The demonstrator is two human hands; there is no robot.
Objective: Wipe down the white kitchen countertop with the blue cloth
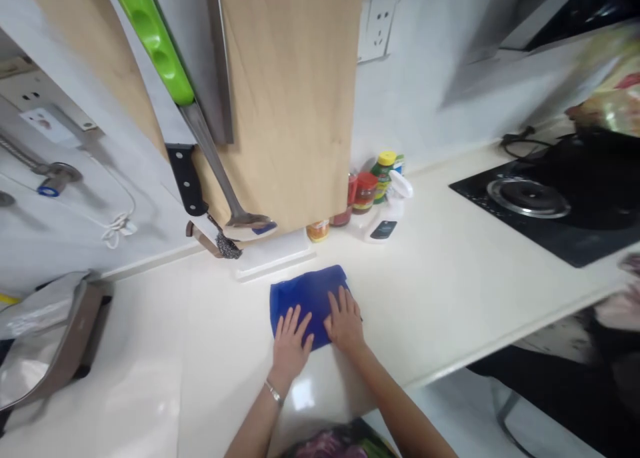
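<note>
the blue cloth [310, 291] is lying spread on the white counter [415, 285], so it is looking largely flattened out, though its far edge is running a little unevenly and how much is left is not showing. the left hand [291, 345] is resting palm down on the cloth's near left part and the right hand [346, 321] on its right side, both lying open with fingers spread and closing round nothing, the cloth's middle and far part showing between and beyond them.

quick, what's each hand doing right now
Left hand: open, resting on the flat blue rectangular cloth.
Right hand: open, spread on the same cloth.
</note>
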